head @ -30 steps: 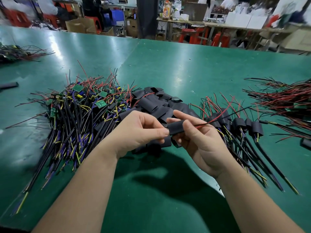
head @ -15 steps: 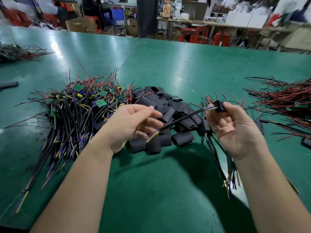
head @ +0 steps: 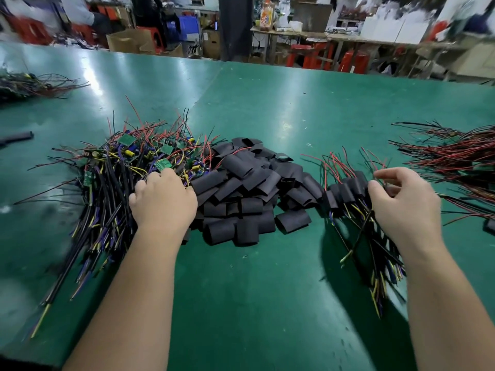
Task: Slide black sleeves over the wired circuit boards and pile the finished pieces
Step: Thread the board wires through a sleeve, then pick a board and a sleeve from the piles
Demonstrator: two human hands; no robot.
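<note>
A tangled heap of wired circuit boards point(head: 126, 167), green boards with black, yellow, purple and red leads, lies at the left. My left hand point(head: 163, 202) is knuckles-up on its right edge, with the fingers dipping into the wires and their tips hidden. Loose black sleeves point(head: 246, 183) are heaped in the middle. To their right lies the pile of finished sleeved pieces point(head: 345, 191), leads trailing toward me. My right hand point(head: 404, 204) hovers at that pile's right side. Its fingers are loosely spread and its thumb is next to the sleeves.
The green table point(head: 267, 290) stretches toward me between my forearms. A bundle of red and black wires point(head: 455, 153) lies at the far right, another bundle point(head: 32, 87) at the far left, and a single black sleeve point(head: 18, 136) near the left edge.
My right hand carried the sleeved piece right and lowered it onto the finished pile, and its fingers opened. My left hand let go of the lead and moved left onto the board heap.
</note>
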